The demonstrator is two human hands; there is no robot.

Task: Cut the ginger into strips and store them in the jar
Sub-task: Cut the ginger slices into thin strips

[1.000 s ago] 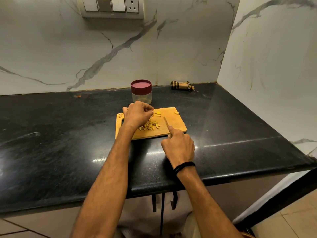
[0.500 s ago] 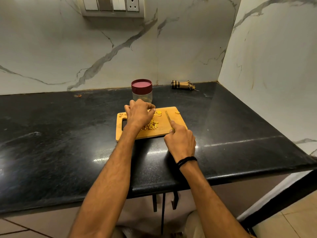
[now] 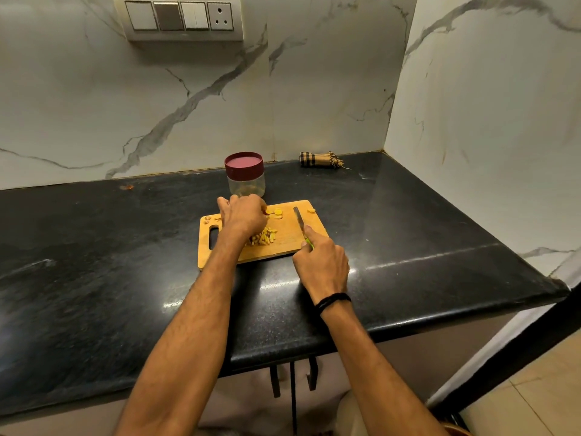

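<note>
A wooden cutting board (image 3: pixel 289 243) lies on the black counter. A pile of yellow ginger strips (image 3: pixel 264 236) sits near its middle, partly under my left hand. My left hand (image 3: pixel 243 215) hovers over the board's far side, its fingertips pinching a ginger piece (image 3: pixel 276 213). My right hand (image 3: pixel 320 262) grips a green-handled knife (image 3: pixel 299 220), index finger along the blade, which points away over the board's right part. A clear jar (image 3: pixel 246 176) with a dark red lid on stands just behind the board.
A small ginger bit (image 3: pixel 311 211) lies at the board's far right corner, more bits (image 3: pixel 207 219) at the far left. A rolled checked cloth (image 3: pixel 319 159) lies by the back wall. The counter (image 3: pixel 94 262) ends at a marble wall on the right.
My left hand has shifted from the strip pile toward the board's far side and taken a ginger piece. My right hand and the knife moved forward and right over the board.
</note>
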